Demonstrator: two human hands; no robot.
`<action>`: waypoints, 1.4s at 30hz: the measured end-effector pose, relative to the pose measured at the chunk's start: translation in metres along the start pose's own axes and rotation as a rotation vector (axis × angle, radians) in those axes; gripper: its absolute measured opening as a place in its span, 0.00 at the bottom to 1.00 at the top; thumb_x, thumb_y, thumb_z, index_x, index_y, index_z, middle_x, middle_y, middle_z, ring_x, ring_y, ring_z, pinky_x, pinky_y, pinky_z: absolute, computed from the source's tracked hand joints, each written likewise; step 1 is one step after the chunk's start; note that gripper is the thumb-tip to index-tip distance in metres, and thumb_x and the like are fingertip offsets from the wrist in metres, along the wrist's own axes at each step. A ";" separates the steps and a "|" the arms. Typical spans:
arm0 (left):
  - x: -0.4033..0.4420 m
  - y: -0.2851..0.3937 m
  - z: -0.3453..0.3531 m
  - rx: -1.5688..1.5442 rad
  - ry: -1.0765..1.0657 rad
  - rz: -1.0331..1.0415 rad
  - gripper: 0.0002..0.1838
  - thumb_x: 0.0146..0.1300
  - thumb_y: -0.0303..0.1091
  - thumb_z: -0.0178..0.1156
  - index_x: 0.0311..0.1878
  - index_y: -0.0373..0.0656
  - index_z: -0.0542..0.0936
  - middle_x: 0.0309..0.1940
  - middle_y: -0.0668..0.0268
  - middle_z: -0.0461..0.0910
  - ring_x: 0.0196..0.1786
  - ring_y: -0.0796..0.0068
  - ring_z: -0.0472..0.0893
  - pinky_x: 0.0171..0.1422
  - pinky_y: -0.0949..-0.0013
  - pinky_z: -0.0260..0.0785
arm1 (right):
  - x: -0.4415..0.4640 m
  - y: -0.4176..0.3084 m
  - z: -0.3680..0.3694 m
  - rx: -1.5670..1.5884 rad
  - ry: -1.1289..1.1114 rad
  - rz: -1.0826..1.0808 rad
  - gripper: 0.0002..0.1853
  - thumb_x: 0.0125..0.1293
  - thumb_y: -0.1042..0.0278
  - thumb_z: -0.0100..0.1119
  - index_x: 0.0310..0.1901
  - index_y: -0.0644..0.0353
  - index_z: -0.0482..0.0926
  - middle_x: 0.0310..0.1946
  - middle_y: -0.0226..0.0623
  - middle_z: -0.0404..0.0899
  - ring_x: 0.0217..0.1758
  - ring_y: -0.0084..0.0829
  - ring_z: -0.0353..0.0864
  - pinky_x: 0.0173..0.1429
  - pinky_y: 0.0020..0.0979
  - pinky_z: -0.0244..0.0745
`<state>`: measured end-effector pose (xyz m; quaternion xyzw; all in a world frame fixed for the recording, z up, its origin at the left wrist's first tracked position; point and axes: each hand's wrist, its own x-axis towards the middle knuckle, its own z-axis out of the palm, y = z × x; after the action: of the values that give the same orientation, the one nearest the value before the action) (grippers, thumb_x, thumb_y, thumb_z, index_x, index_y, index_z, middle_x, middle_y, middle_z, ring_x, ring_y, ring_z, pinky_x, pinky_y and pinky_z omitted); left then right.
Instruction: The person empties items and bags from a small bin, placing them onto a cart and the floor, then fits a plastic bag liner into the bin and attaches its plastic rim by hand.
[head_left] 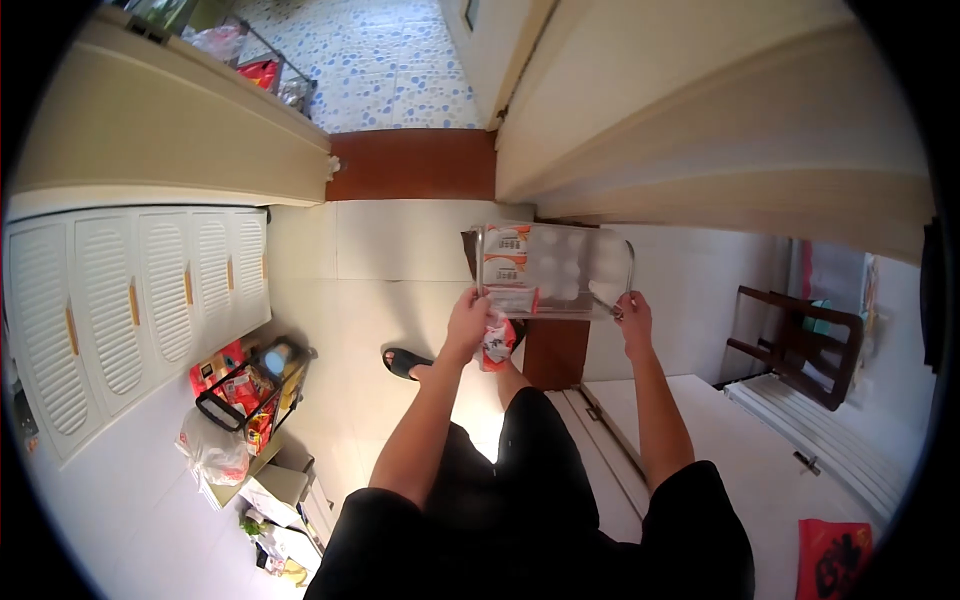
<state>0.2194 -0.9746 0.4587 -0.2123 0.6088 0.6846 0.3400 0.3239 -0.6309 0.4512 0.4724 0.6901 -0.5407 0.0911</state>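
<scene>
A clear plastic bin is held out in front of me, tilted toward the camera. My left hand is closed on its left near corner, and my right hand grips the right near corner. Inside are white packs with orange and red print along the left side and rows of pale round shapes, which look like eggs. A red-and-white packet shows just below the bin beside my left hand; whether my fingers hold it is hidden.
White louvred cabinets line the left wall, with a black-handled cart of packets and a white plastic bag nearby. A doorway with a brown threshold lies ahead. A dark wooden chair and a red packet are at right.
</scene>
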 end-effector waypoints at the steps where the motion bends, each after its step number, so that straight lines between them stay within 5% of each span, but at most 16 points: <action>1: 0.003 -0.004 -0.019 -0.006 0.025 0.013 0.14 0.70 0.34 0.53 0.53 0.39 0.79 0.37 0.69 0.78 0.37 0.79 0.76 0.46 0.73 0.72 | -0.004 -0.004 0.016 -0.018 -0.019 -0.002 0.10 0.79 0.57 0.53 0.48 0.53 0.76 0.38 0.26 0.79 0.42 0.20 0.78 0.43 0.28 0.74; 9: -0.013 0.019 -0.177 -0.037 0.222 0.055 0.13 0.69 0.34 0.54 0.51 0.39 0.80 0.35 0.72 0.78 0.36 0.82 0.74 0.43 0.76 0.69 | -0.057 -0.036 0.169 -0.138 -0.124 -0.086 0.09 0.80 0.61 0.50 0.43 0.55 0.73 0.37 0.25 0.79 0.41 0.21 0.78 0.45 0.30 0.76; 12: -0.023 0.028 -0.243 -0.053 0.293 0.090 0.13 0.69 0.34 0.54 0.50 0.39 0.81 0.33 0.72 0.78 0.34 0.82 0.74 0.41 0.75 0.68 | -0.078 -0.044 0.232 -0.130 -0.210 -0.113 0.11 0.75 0.62 0.52 0.46 0.62 0.76 0.35 0.35 0.78 0.34 0.26 0.76 0.39 0.30 0.74; 20: -0.053 0.050 -0.422 -0.048 0.468 0.109 0.18 0.71 0.35 0.51 0.58 0.38 0.78 0.31 0.68 0.78 0.34 0.79 0.76 0.40 0.74 0.70 | -0.151 -0.058 0.415 -0.169 -0.302 -0.211 0.15 0.72 0.59 0.54 0.48 0.64 0.78 0.36 0.40 0.83 0.38 0.33 0.80 0.46 0.37 0.74; 28: -0.068 0.049 -0.574 -0.035 0.593 0.149 0.17 0.69 0.38 0.52 0.56 0.39 0.77 0.29 0.67 0.79 0.29 0.78 0.79 0.34 0.71 0.71 | -0.232 -0.088 0.548 -0.292 -0.398 -0.270 0.13 0.73 0.58 0.56 0.46 0.61 0.78 0.35 0.45 0.86 0.40 0.44 0.85 0.48 0.42 0.76; 30: -0.070 0.047 -0.596 -0.087 0.626 0.169 0.15 0.69 0.37 0.51 0.52 0.39 0.77 0.29 0.67 0.78 0.30 0.78 0.79 0.34 0.72 0.71 | -0.242 -0.085 0.572 -0.301 -0.419 -0.301 0.13 0.73 0.58 0.56 0.45 0.60 0.78 0.35 0.44 0.86 0.41 0.44 0.86 0.48 0.43 0.76; 33: -0.080 0.053 -0.626 -0.062 0.652 0.158 0.14 0.70 0.38 0.50 0.51 0.40 0.77 0.29 0.69 0.76 0.30 0.79 0.76 0.32 0.74 0.67 | -0.248 -0.074 0.604 -0.279 -0.451 -0.341 0.10 0.76 0.61 0.53 0.41 0.60 0.75 0.28 0.32 0.80 0.29 0.22 0.75 0.35 0.28 0.70; 36: -0.078 0.050 -0.647 -0.157 0.705 0.179 0.14 0.70 0.39 0.50 0.50 0.40 0.76 0.28 0.69 0.76 0.30 0.80 0.76 0.33 0.74 0.67 | -0.258 -0.079 0.622 -0.308 -0.485 -0.345 0.13 0.73 0.57 0.57 0.44 0.60 0.78 0.35 0.44 0.86 0.41 0.47 0.85 0.48 0.42 0.76; 39: -0.089 0.054 -0.651 -0.108 0.770 0.216 0.17 0.70 0.39 0.51 0.55 0.38 0.78 0.30 0.69 0.77 0.31 0.80 0.76 0.37 0.74 0.69 | -0.271 -0.089 0.633 -0.331 -0.479 -0.328 0.13 0.73 0.57 0.57 0.44 0.61 0.78 0.33 0.44 0.85 0.40 0.48 0.85 0.46 0.43 0.76; 42: -0.101 0.061 -0.626 -0.179 1.025 0.351 0.21 0.72 0.39 0.51 0.61 0.36 0.78 0.35 0.67 0.80 0.32 0.79 0.76 0.41 0.73 0.72 | -0.264 -0.071 0.647 -0.348 -0.462 -0.416 0.11 0.73 0.60 0.57 0.44 0.60 0.78 0.31 0.33 0.81 0.32 0.27 0.78 0.40 0.32 0.74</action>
<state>0.1664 -1.6094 0.4662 -0.4419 0.6621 0.5891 -0.1390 0.1634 -1.3134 0.4086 0.1644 0.8144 -0.5148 0.2116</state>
